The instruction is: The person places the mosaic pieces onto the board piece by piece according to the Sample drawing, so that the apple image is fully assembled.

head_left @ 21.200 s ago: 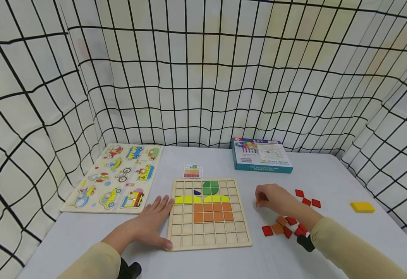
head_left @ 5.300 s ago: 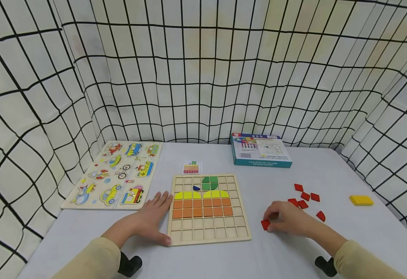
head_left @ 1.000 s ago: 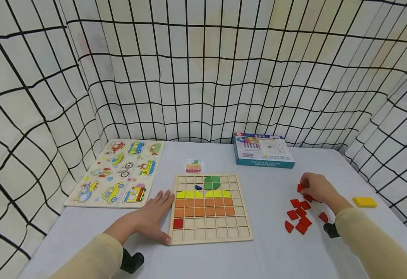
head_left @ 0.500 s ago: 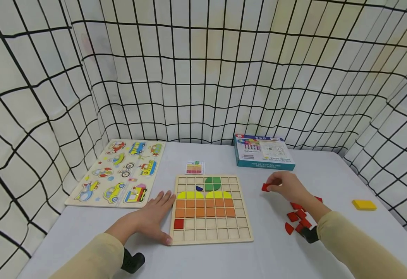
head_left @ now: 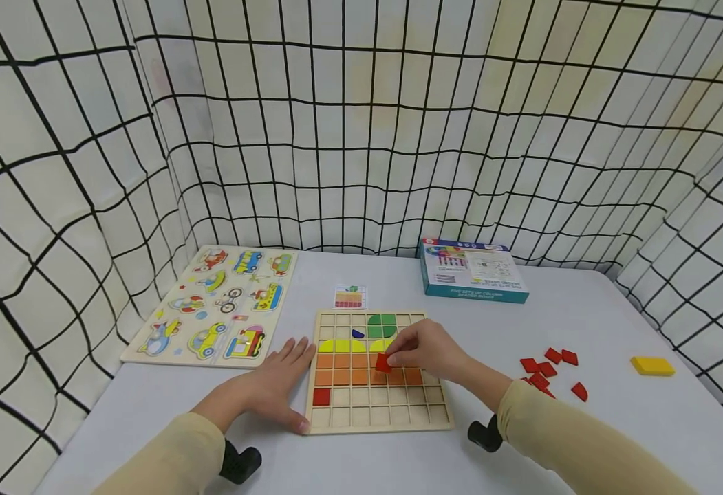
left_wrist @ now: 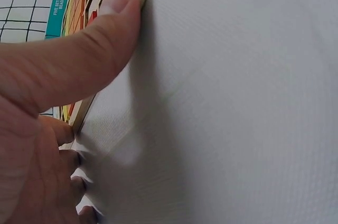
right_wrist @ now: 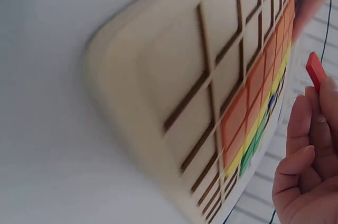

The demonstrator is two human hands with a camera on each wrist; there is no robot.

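A wooden grid board [head_left: 398, 416] lies in front of me, holding green, yellow and orange pieces, one small blue piece and a red square tile [head_left: 321, 397] in a left-hand cell below the orange rows. My left hand [head_left: 271, 393] lies spread along the board's left side; in the left wrist view its thumb [left_wrist: 100, 44] presses the board's corner. Between thumb and fingertips my right hand [head_left: 430, 352] pinches another red square tile [head_left: 383, 363], which overlaps the orange rows in the head view. The right wrist view shows this held tile [right_wrist: 315, 70] raised off the board.
Several loose red pieces [head_left: 539, 380] lie to the right, with a yellow block [head_left: 652, 366] beyond them. Behind the board are a pattern card [head_left: 350, 297] and a teal box [head_left: 475, 271]. A vehicle puzzle board [head_left: 219, 302] lies left; black netting [head_left: 370, 137] surrounds the table.
Over the last second my right hand carried a red tile leftward from the loose pieces to above the board. Since earlier, the orange rows filled and one red tile appeared below; my left hand stayed.
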